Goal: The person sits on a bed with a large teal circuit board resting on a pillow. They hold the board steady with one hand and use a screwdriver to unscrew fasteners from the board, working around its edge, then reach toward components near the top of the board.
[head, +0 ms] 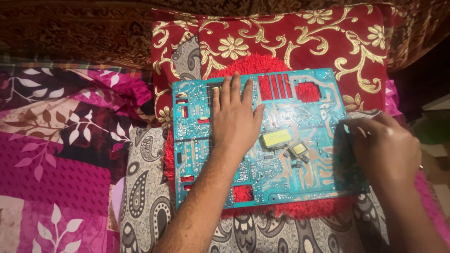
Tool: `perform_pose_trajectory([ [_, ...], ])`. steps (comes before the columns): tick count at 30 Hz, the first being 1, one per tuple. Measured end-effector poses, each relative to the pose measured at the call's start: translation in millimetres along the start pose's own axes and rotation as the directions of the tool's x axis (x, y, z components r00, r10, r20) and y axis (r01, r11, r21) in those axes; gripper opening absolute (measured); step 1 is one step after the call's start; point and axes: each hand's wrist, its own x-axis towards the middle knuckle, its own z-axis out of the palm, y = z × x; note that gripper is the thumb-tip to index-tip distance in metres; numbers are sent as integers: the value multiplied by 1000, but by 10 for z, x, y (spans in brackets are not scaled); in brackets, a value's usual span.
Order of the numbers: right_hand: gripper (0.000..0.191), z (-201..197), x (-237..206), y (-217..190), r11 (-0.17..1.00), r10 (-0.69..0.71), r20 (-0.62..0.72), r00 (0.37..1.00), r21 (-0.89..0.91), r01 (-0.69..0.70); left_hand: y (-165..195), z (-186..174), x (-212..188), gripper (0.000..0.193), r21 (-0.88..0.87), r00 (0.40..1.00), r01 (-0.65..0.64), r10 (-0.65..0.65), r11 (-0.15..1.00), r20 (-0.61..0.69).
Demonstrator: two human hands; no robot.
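Pressing flat, left hand (236, 118) (fingers spread) pins teal circuit board (300, 107).

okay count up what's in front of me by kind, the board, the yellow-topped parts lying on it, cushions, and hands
Teal circuit board: 1
Yellow-topped parts: 2, a larger one and a smaller one
Red and gold cushion: 1
Hands: 2, left hand flat on the board, right hand at its right edge
Total: 6

I'm sitting at home, working on a bed or couch: a floral bedsheet (56, 154) is spreading under me, and a red-gold cushion (300, 42) is lying ahead.
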Motion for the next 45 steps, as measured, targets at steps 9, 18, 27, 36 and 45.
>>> perform_pose_trajectory([
  [9, 17, 29, 163, -75, 997, -58, -46, 997, -43, 56, 6, -27, 12, 66, 11, 1000, -2, 2, 1000, -6],
  [18, 13, -93, -24, 32, 997, -70, 3, 998, -26, 70, -1, 8, -5, 66, 7, 1000, 1, -1, 1000, -7],
  [27, 9, 85, 65, 157, 985, -161, -83, 983, 44, 165, 0, -4, -1, 66, 14, 1000, -8, 8, 1000, -12],
  [36, 19, 14, 165, 99, 975, -157, 13, 988, 161, 153, -1, -4, -3, 66, 15, 1000, -5, 5, 1000, -9],
  [45, 12, -80, 12, 156, 994, -107, 14, 994, 24, 107, 7, -8, -2, 67, 4, 1000, -4, 4, 1000, -5],
])
